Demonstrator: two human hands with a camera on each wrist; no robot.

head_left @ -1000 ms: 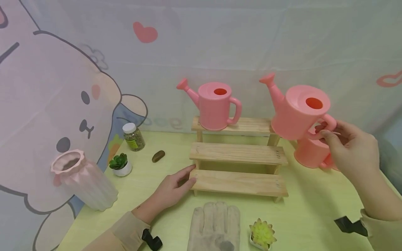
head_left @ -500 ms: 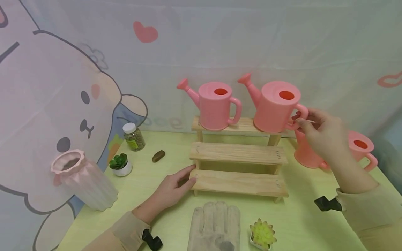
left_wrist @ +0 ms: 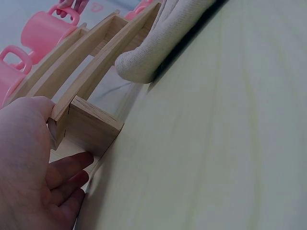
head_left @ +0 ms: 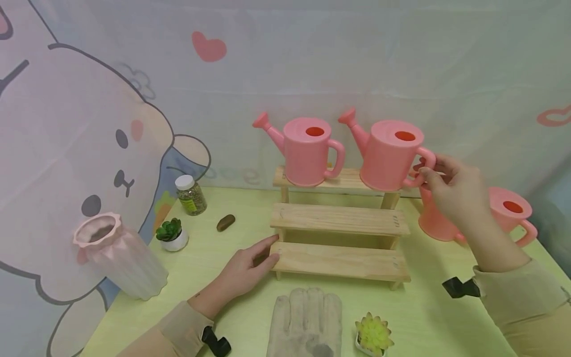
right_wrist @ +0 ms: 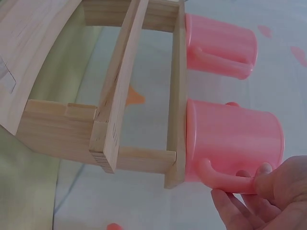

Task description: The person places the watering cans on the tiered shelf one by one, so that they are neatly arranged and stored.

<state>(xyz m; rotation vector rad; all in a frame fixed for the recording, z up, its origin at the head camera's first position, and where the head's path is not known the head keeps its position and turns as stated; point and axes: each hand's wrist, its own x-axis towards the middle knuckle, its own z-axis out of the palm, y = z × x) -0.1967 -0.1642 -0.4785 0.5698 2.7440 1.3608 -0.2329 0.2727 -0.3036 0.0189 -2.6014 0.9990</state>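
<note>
A pink watering can [head_left: 390,153] sits upright at the right end of the stand's top shelf [head_left: 350,178], its handle pinched between the thumb and fingers of the right hand [head_left: 459,191]. A second can [head_left: 305,153] stands beside it, apart, at the shelf's left end. The left hand [head_left: 245,270], fingers loosely bent, touches the left end of the bottom shelf [head_left: 341,260]. Two more cans [head_left: 501,213] are right of the stand, partly behind the right arm. In front lie a glove [head_left: 305,317] and a yellow succulent [head_left: 373,333]; leftward are a stone [head_left: 225,222], jar [head_left: 191,198], green plant [head_left: 169,230] and vase [head_left: 129,267].
</note>
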